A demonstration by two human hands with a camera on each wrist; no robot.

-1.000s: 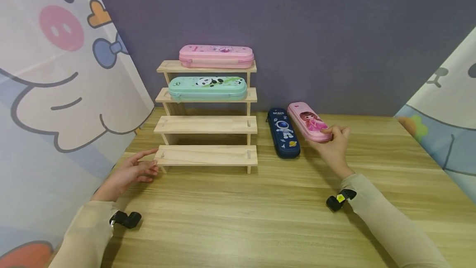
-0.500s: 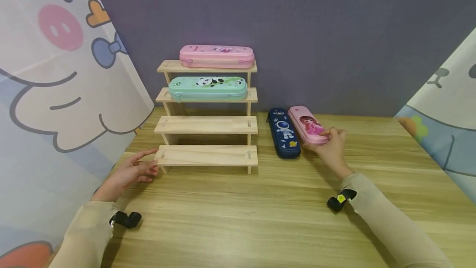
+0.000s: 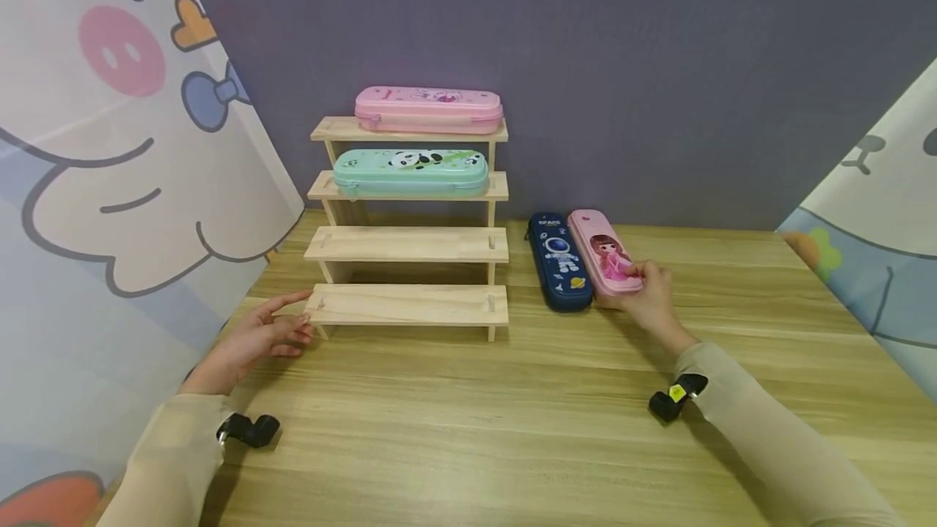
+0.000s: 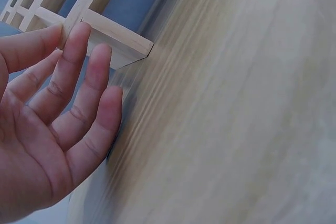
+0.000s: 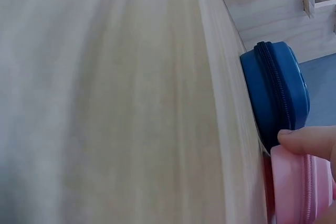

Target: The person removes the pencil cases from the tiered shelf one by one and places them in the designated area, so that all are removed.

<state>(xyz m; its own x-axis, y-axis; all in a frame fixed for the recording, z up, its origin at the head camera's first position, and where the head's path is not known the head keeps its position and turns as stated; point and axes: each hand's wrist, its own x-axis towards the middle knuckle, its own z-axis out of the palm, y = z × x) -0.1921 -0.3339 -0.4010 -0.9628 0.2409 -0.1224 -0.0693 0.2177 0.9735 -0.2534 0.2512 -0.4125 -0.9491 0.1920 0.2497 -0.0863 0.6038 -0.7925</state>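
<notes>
In the head view my right hand (image 3: 647,299) grips the near end of a pink pencil case (image 3: 596,242) with a girl picture, lying close beside a navy astronaut case (image 3: 558,259). The right wrist view shows my thumb by the gap between the pink case (image 5: 294,187) and the navy case (image 5: 275,87). My left hand (image 3: 252,344) is at the left end of the wooden rack's lowest step (image 3: 406,304); in the left wrist view its thumb and index finger pinch the board, the other fingers (image 4: 97,69) loosely bent.
A pink case (image 3: 428,110) lies on the rack's top step, and a mint panda case (image 3: 410,172) on the step below. A grey wall (image 3: 644,88) stands behind the wooden table (image 3: 439,429), with cartoon-print cloths at left and right.
The pink girl case has come slightly nearer to me and turned more in line with the navy case, my right hand moving with it. My left hand has stayed at the rack.
</notes>
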